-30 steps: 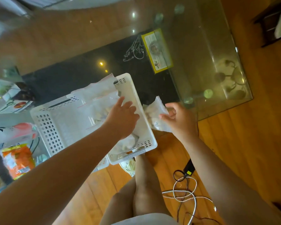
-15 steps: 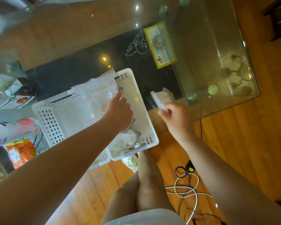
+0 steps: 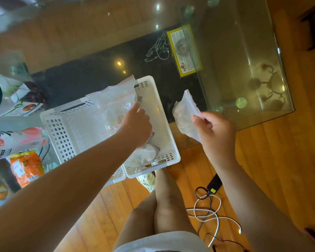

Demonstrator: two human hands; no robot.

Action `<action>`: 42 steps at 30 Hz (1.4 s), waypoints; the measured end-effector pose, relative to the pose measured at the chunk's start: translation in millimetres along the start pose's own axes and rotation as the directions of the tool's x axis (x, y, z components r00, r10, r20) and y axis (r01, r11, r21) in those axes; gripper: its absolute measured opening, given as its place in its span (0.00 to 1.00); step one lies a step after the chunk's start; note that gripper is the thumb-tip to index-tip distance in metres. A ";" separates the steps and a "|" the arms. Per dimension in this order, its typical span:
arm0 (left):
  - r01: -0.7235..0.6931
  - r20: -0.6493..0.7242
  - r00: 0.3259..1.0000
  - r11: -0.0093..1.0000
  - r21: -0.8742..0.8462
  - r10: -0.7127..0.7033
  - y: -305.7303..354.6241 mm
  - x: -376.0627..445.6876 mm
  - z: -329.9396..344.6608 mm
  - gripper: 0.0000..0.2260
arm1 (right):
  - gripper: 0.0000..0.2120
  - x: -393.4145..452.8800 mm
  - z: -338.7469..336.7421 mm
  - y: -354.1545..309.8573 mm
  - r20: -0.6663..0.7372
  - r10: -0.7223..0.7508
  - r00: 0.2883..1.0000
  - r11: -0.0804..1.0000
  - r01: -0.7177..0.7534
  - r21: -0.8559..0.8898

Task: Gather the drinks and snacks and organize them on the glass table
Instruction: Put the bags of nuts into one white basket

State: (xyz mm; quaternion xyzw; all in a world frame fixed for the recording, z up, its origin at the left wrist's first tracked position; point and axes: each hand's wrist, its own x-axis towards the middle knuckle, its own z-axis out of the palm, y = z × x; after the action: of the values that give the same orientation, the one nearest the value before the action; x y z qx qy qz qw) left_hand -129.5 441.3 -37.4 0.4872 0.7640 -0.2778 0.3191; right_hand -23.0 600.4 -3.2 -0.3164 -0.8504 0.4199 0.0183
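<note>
I'm looking straight down over the glass table (image 3: 262, 57), and both hands are out in front of me. My right hand (image 3: 215, 131) is up beside the white basket (image 3: 164, 124), fingers curled and pinching a small clear snack bag (image 3: 185, 113) by its edge; the bag hangs off the hand above the table's near edge, apart from the basket. My left hand (image 3: 136, 122) is reaching into the basket, fingertips on a clear zip bag (image 3: 115, 106) with a red seal line that leans against the basket's far wall. Whether those fingers actually grip it or only touch it, I cannot tell from here. A 2nd filled bag (image 3: 145, 155) lies low in the basket's near corner, just under my left wrist.

Off to the left on the glass: a white drink bottle (image 3: 13, 142) lying on its side, an orange snack packet (image 3: 25, 166) just beside it, and a carton (image 3: 20, 104) further back. A yellow-bordered card (image 3: 185, 50) shows through the glass. On the wooden floor (image 3: 280, 170) by my knees, white cables (image 3: 213, 211) lie tangled.
</note>
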 end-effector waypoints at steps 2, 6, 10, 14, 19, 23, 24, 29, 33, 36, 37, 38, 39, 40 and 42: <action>-0.008 -0.008 1.000 1.000 -0.002 0.008 -0.8 0.1 0.8 0.18 | 0.07 -9.4 -9.5 -18.5 -0.003 -0.041 0.999 0.996 0.042 0.073; -0.034 -0.043 0.998 0.999 0.015 0.035 -4.3 -1.1 5.4 0.18 | 0.09 -22.8 -11.1 -49.6 0.075 -0.114 0.991 0.978 0.099 0.184; -0.035 -0.075 0.996 0.998 0.061 0.039 -5.2 -4.0 9.0 0.17 | 0.08 -20.4 8.0 -53.7 0.146 -0.101 0.984 0.981 0.074 0.179; -0.027 -0.098 0.995 0.999 0.026 0.029 -6.8 -4.8 13.2 0.16 | 0.09 -12.9 31.2 -48.0 0.170 -0.066 0.983 0.980 0.032 0.197; -0.034 -0.131 0.991 0.999 0.008 0.035 -8.0 -4.3 15.3 0.16 | 0.16 -5.1 58.4 -32.3 0.207 0.009 0.978 0.979 -0.050 0.198; -0.036 -0.125 0.991 0.999 0.008 0.037 -7.8 -1.9 15.8 0.17 | 0.14 -2.9 70.5 -17.8 0.223 0.080 0.972 0.976 -0.121 0.181; -0.035 -0.126 0.991 0.999 -0.009 0.033 -7.4 -1.2 15.4 0.18 | 0.14 -2.1 71.7 -13.9 0.225 0.094 0.970 0.971 -0.139 0.192; -0.022 -0.150 0.989 0.999 -0.025 0.018 -6.1 -0.4 12.5 0.18 | 0.04 5.4 65.8 4.1 0.232 0.266 0.936 0.904 -0.326 0.276; -0.025 -0.194 0.981 0.990 -0.137 -0.002 -5.0 -2.8 3.3 0.18 | 0.04 14.3 55.9 14.3 0.273 0.389 0.880 0.824 -0.465 0.324; -0.046 -0.241 0.970 0.959 -0.279 -0.024 -2.8 -13.8 -8.1 0.17 | 0.02 19.3 52.2 11.2 0.274 0.401 0.874 0.827 -0.474 0.303; -0.046 -0.262 0.963 0.923 -0.382 -0.061 -2.8 -21.1 -11.5 0.16 | 0.03 20.6 51.1 7.8 0.267 0.382 0.885 0.849 -0.450 0.278; -0.043 -0.271 0.955 0.850 -0.525 -0.119 -3.0 -29.2 -14.3 0.15 | 0.04 21.5 49.9 5.1 0.256 0.350 0.901 0.875 -0.412 0.254; -0.038 -0.259 0.946 0.729 -0.683 -0.193 -4.6 -39.3 -16.2 0.14 | 0.05 22.7 48.5 1.1 0.244 0.311 0.919 0.902 -0.366 0.229; -0.040 -0.236 0.934 0.579 -0.814 -0.268 -6.7 -50.1 -16.1 0.13 | 0.07 24.3 46.9 -3.1 0.232 0.273 0.934 0.924 -0.321 0.207; -0.063 -0.205 0.898 0.346 -0.936 -0.390 -10.3 -71.9 -11.2 0.12 | 0.09 27.4 42.9 -14.5 0.207 0.200 0.958 0.962 -0.232 0.142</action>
State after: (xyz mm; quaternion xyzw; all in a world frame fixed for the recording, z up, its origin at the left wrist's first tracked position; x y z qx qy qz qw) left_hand -118.3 404.9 25.5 0.1853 0.8782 0.2741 0.3454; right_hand -65.2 578.9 -26.8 -0.3635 -0.7709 0.5165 -0.0832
